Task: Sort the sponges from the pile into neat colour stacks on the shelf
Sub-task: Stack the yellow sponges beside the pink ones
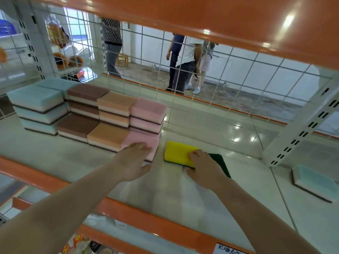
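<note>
1. At the left end of the shelf [55, 158], toward the back, stand the sorted stacks: the blue stack [39, 110], then the brown stack [83, 114], the orange stack [113, 121] and the pink stack [146, 118], each touching the next.
2. The left hand [134, 160] lies flat with straight fingers on the front pink sponge [141, 142]. It presses and grasps nothing.
3. Just beside the pink sponge, with a narrow strip of bare shelf between, lies the yellow sponge [178, 153]. It is a flat block, bright yellow on top, with a dark green scouring layer showing at its right end.
4. Its long axis runs roughly left to right, along the shelf's front edge, slightly turned.
5. The right hand [203, 167] is on its right end, fingers curled over the top and thumb at the near edge, so it grasps the sponge.
6. My judgement: the move turns on this gap. The sponge lies left of the right hand and right of the pink stack, so a short slide leftward and a small turn would start a yellow stack square to its neighbours.
7. Well apart, near the shelf's right front edge, a lone blue sponge [315, 182] lies unsorted.
</note>
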The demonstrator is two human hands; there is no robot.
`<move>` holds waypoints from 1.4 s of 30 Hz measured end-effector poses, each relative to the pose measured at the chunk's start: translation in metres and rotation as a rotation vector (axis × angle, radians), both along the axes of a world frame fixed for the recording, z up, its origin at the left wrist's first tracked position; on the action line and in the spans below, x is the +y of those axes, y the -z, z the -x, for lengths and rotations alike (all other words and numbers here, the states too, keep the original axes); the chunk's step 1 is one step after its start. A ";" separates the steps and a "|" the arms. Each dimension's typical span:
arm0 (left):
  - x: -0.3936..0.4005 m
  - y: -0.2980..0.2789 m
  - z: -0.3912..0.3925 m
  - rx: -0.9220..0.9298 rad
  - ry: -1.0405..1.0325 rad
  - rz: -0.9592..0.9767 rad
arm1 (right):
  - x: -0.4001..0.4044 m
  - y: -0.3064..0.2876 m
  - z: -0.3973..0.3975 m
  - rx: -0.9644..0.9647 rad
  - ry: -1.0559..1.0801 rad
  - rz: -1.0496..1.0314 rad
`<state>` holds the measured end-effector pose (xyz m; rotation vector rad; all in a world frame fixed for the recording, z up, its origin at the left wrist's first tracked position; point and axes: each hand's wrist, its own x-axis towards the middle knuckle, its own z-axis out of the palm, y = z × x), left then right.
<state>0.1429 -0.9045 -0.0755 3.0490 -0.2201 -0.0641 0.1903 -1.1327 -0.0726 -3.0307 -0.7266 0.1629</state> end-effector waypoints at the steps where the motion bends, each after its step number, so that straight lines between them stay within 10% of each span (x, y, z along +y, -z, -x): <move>1: 0.000 -0.001 0.000 -0.005 0.002 0.001 | 0.002 0.000 -0.002 -0.001 0.001 -0.005; 42: 0.006 -0.003 0.000 -0.093 0.011 0.043 | 0.038 0.001 -0.028 0.005 0.053 -0.066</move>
